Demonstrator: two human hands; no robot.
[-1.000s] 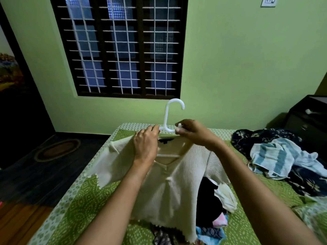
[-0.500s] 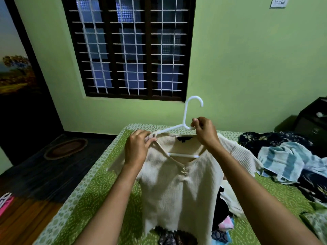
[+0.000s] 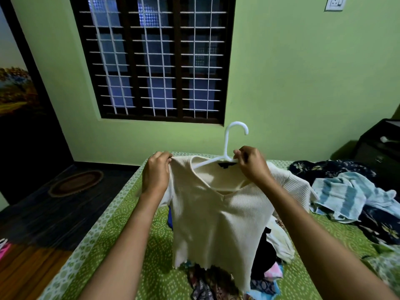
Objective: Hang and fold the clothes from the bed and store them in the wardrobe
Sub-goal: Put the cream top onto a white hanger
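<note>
A cream ribbed top (image 3: 218, 217) hangs in the air above the green bed (image 3: 121, 252), with a white plastic hanger (image 3: 229, 144) inside its neckline. My left hand (image 3: 155, 174) grips the top's left shoulder, pulled up over the hanger's end. My right hand (image 3: 252, 164) pinches the hanger's neck and the collar on the right. The hanger's right arm is hidden behind my right hand and the fabric. Under the hem lies a pile of mixed clothes (image 3: 266, 276).
A heap of dark floral cloth (image 3: 333, 169) and a blue striped towel (image 3: 344, 195) lies on the bed's right side. A dark cabinet (image 3: 381, 146) stands at the far right, a barred window (image 3: 153, 59) ahead, and an oval mat (image 3: 75, 184) on the floor to the left.
The top and hanger have risen off the bed and hang straighter. My left hand has slid outward to the left shoulder, and the fabric now covers the hanger's left arm.
</note>
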